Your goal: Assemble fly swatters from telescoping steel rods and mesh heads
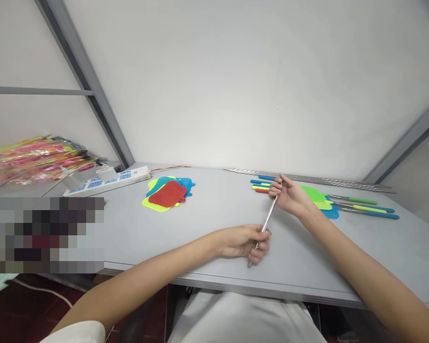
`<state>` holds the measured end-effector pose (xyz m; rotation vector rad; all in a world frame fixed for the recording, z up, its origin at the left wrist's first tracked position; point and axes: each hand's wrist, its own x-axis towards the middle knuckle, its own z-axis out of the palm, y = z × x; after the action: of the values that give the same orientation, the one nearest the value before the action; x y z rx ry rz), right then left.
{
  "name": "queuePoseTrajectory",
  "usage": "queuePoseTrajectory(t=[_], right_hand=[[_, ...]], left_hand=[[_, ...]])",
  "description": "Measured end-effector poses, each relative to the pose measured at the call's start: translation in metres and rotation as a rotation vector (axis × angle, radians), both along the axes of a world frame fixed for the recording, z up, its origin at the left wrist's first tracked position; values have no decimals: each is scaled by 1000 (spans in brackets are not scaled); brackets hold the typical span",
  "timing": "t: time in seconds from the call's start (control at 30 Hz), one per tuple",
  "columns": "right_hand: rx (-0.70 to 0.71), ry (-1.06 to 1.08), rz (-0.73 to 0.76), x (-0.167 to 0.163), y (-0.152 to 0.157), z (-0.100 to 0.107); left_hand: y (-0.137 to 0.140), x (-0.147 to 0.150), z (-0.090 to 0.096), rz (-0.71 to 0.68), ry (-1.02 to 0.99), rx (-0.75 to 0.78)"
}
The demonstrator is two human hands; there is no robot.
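A thin silver metal rod slants between my two hands, just above the grey table. Near its lower end, my left hand is closed around it, and the tip sticks out below the fingers. My right hand grips the upper end with bent fingers. Behind the right hand lie several fly swatters with green and blue heads and coloured handles. Left of my hands is a loose pile of swatter heads, with a red one on top of yellow and blue ones.
Several long metal rods lie along the wall. A white power strip with plugs and cables sits at the left, near plastic-wrapped colourful goods. Grey metal frame posts stand at both sides. The table's front edge runs before me.
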<state>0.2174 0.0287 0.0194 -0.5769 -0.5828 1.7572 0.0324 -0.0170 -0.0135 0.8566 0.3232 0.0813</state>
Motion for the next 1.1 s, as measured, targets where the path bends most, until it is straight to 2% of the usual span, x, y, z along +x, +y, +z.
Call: queuePoseTrajectory(t=[0.13, 0.2, 0.33, 0.43, 0.73, 0.93, 1.1], right_hand=[[-29, 55, 142, -17, 18, 15], [-43, 40, 191, -30, 26, 21], [-45, 29, 266, -56, 32, 28], [-40, 38, 288, -65, 31, 25], [-15, 116, 298, -62, 23, 12], [45, 163, 295, -64, 17, 7], [151, 153, 295, -64, 12, 4]], left_hand=[[2, 1, -1, 52, -65, -158], [2, 0, -1, 83, -61, -137], [-5, 0, -2, 192, -4, -1], [-9, 2, -4, 222, 37, 33], [-12, 4, -5, 200, 52, 19], [-13, 3, -4, 182, 64, 16], [-14, 2, -3, 168, 75, 46]])
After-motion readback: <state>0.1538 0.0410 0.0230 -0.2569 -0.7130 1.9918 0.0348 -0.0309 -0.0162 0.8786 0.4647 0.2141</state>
